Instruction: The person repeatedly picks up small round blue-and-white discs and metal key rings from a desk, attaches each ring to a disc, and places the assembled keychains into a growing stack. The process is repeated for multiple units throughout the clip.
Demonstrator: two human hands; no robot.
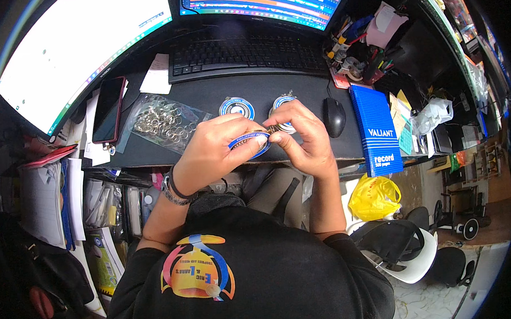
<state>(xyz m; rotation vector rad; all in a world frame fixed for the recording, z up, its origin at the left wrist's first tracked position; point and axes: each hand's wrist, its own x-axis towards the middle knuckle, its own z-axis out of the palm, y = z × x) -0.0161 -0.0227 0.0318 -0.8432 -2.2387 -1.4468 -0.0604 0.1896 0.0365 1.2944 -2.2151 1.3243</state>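
My left hand point(217, 141) is closed on a round blue, white and gold medallion point(241, 139), tilted so that its rim and part of its face show. The fingers of my right hand point(306, 137) pinch a small metal piece at the medallion's edge, mostly hidden by the fingertips. Just beyond my hands lie more round blue-and-white medallions, a left one point(237, 106) and a right one point(280, 103) partly covered by my right hand. Beside my left hand rests a clear plastic bag point(168, 122) full of silver metal split rings.
A black keyboard point(245, 57) sits beyond the medallions, below two monitors. A black mouse point(334, 117) and a blue record book point(376, 128) are at right; a phone point(109, 110) lies at left. Pens and tools crowd the back right. A yellow plastic bag point(374, 197) is below the desk edge.
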